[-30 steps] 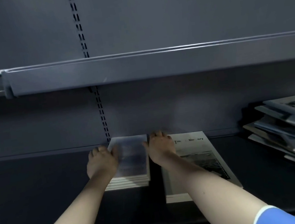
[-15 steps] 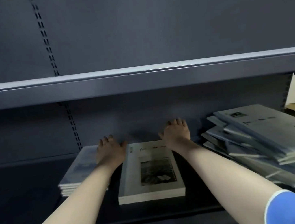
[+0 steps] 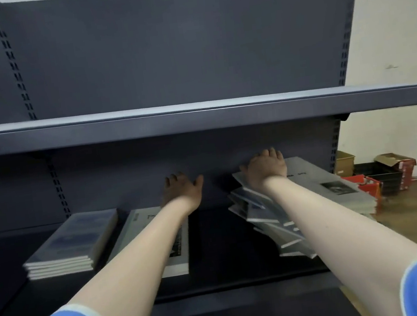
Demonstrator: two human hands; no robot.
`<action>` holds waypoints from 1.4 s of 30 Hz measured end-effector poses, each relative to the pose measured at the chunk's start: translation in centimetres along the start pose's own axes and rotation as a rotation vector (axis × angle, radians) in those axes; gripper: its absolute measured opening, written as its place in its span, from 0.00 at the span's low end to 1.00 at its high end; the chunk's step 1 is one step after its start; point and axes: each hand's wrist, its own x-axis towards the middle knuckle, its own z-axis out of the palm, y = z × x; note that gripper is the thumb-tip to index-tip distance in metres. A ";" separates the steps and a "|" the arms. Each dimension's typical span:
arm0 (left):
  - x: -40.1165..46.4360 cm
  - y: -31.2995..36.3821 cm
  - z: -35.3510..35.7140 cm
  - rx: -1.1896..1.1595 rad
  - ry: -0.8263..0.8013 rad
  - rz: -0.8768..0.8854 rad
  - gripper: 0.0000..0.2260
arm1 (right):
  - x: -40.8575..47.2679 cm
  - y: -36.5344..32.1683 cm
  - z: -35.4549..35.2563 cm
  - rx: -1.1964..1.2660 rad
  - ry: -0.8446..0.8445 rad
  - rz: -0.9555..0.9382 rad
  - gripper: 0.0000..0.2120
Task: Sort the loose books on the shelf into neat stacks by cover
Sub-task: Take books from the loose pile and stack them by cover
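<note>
Both arms reach deep over the lower shelf (image 3: pixel 218 277). Left hand (image 3: pixel 182 188) hangs above the far end of the white-cover stack (image 3: pixel 178 258), fingers spread, holding nothing. Right hand (image 3: pixel 266 165) lies flat, fingers straight, on top of the loose book pile (image 3: pixel 313 188) at right. Blue-cover stack (image 3: pixel 74 241) sits squared at left, just beside the white one.

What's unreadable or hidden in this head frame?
- White book: the left forearm hides most of its cover; its title is blurred.
- Messy pile: the right forearm covers its middle, so no book count.
- Right hand: fingers point away, so contact with the top book is unclear.
</note>
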 end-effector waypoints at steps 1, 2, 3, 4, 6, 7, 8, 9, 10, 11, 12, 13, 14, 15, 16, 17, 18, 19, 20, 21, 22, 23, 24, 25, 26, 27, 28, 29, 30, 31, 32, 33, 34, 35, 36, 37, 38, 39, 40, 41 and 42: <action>-0.2 1.2 0.5 -0.003 -0.008 0.008 0.30 | -0.1 1.3 -0.1 0.004 -0.003 0.011 0.29; -0.3 2.4 1.1 -0.004 -0.011 0.015 0.30 | -0.2 2.5 -0.1 0.006 -0.007 0.024 0.29; -0.6 3.5 1.7 -0.003 -0.021 0.016 0.30 | -0.3 3.8 0.0 0.005 -0.012 0.036 0.29; -0.8 4.6 2.3 -0.003 -0.033 0.017 0.30 | -0.4 5.0 0.2 0.002 -0.019 0.046 0.29; -1.3 6.5 3.6 -0.009 -0.043 0.022 0.30 | -0.4 7.5 0.8 -0.010 -0.033 0.077 0.29; -1.7 7.5 4.3 -0.016 -0.048 0.030 0.30 | -0.3 8.7 1.1 -0.013 -0.034 0.092 0.30; -2.1 8.3 4.9 -0.021 -0.051 0.041 0.30 | -0.3 9.8 1.5 -0.016 -0.030 0.110 0.30; -2.5 9.1 5.6 -0.023 -0.062 0.053 0.30 | -0.2 10.8 2.0 -0.016 -0.028 0.128 0.31; -2.8 9.8 6.2 -0.017 -0.076 0.061 0.31 | -0.3 11.7 2.3 -0.012 -0.030 0.147 0.31; -3.0 10.4 6.7 -0.008 -0.094 0.066 0.31 | -0.4 12.5 2.8 -0.005 -0.037 0.164 0.32; -3.2 10.9 7.3 -0.002 -0.112 0.068 0.32 | -0.5 13.3 3.2 0.007 -0.046 0.181 0.32; -3.2 11.3 7.8 0.002 -0.126 0.068 0.33 | -0.6 13.9 3.6 0.026 -0.054 0.201 0.32; -3.3 11.8 8.3 0.001 -0.142 0.063 0.35 | -0.6 14.5 3.9 0.054 -0.059 0.220 0.32; -3.4 12.2 8.6 -0.003 -0.156 0.049 0.37 | -0.7 15.1 4.3 0.092 -0.063 0.236 0.32; -3.5 12.7 8.8 -0.011 -0.164 0.026 0.38 | -0.8 15.6 4.4 0.140 -0.063 0.253 0.31; -3.6 13.0 9.1 -0.018 -0.171 0.003 0.40 | -0.9 16.1 4.6 0.188 -0.065 0.269 0.30; -3.7 13.3 9.1 -0.021 -0.179 -0.017 0.41 | -1.1 16.4 4.6 0.217 -0.067 0.274 0.28; -3.8 13.6 9.1 -0.014 -0.185 -0.031 0.41 | -1.2 16.8 4.7 0.228 -0.075 0.264 0.25; -3.9 13.9 9.0 0.000 -0.188 -0.040 0.42 | -1.4 17.0 4.7 0.228 -0.082 0.246 0.23; -3.9 14.1 9.0 0.017 -0.187 -0.050 0.43 | -1.4 17.1 4.7 0.222 -0.083 0.238 0.22; -4.0 14.3 8.9 0.035 -0.189 -0.063 0.43 | -1.4 17.1 4.8 0.226 -0.073 0.243 0.22; -4.2 14.4 8.7 0.053 -0.192 -0.077 0.44 | -1.4 17.1 4.8 0.235 -0.056 0.257 0.23; -4.4 14.6 8.6 0.052 -0.190 -0.087 0.44 | -1.3 16.9 4.9 0.240 -0.036 0.272 0.24; -4.3 14.6 8.6 0.039 -0.186 -0.081 0.44 | -1.3 16.8 4.9 0.244 -0.024 0.282 0.25; -4.6 14.6 8.4 0.011 -0.192 -0.076 0.44 | -1.3 16.7 4.9 0.250 -0.019 0.289 0.26; -4.6 14.6 8.3 -0.023 -0.198 -0.070 0.43 | -1.3 16.7 4.9 0.260 -0.014 0.293 0.27; -4.5 14.6 8.3 -0.058 -0.212 -0.065 0.42 | -1.3 16.8 4.7 0.272 -0.005 0.299 0.28; -4.4 14.6 8.3 -0.084 -0.232 -0.052 0.42 | -1.4 16.8 4.5 0.280 0.006 0.310 0.29; -4.5 14.6 8.0 -0.112 -0.256 -0.048 0.42 | -1.5 17.0 4.2 0.282 0.016 0.321 0.30; -4.4 14.5 8.0 -0.137 -0.265 -0.048 0.44 | -1.6 17.0 3.8 0.275 0.022 0.330 0.30; -4.3 14.4 7.9 -0.155 -0.272 -0.051 0.46 | -1.7 17.0 3.4 0.265 0.019 0.337 0.30; -4.3 14.2 7.6 -0.187 -0.269 -0.052 0.45 | -1.7 16.9 2.9 0.258 0.011 0.340 0.30; -4.2 13.9 7.4 -0.231 -0.267 -0.055 0.42 | -1.8 16.9 2.5 0.261 -0.001 0.342 0.30; -4.1 13.5 7.2 -0.282 -0.266 -0.053 0.36 | -1.7 16.8 2.1 0.268 -0.011 0.341 0.30; -4.1 13.2 7.0 -0.350 -0.268 -0.054 0.31 | -1.7 16.6 1.8 0.280 -0.024 0.338 0.30; -4.1 12.8 7.0 -0.421 -0.270 -0.066 0.28 | -1.8 16.5 1.5 0.291 -0.037 0.333 0.30; -4.3 12.4 6.8 -0.481 -0.272 -0.073 0.25 | -1.9 16.3 1.3 0.301 -0.049 0.330 0.30; -4.5 12.1 6.6 -0.528 -0.270 -0.072 0.24 | -2.0 16.0 1.1 0.308 -0.053 0.325 0.30; -4.7 11.8 6.5 -0.559 -0.264 -0.064 0.22 | -2.2 15.7 1.0 0.313 -0.052 0.321 0.29; -5.0 11.6 6.2 -0.579 -0.257 -0.055 0.20 | -2.3 15.4 0.9 0.312 -0.046 0.316 0.29; -5.0 11.2 6.0 -0.588 -0.247 -0.043 0.18 | -2.5 14.9 0.8 0.311 -0.047 0.312 0.28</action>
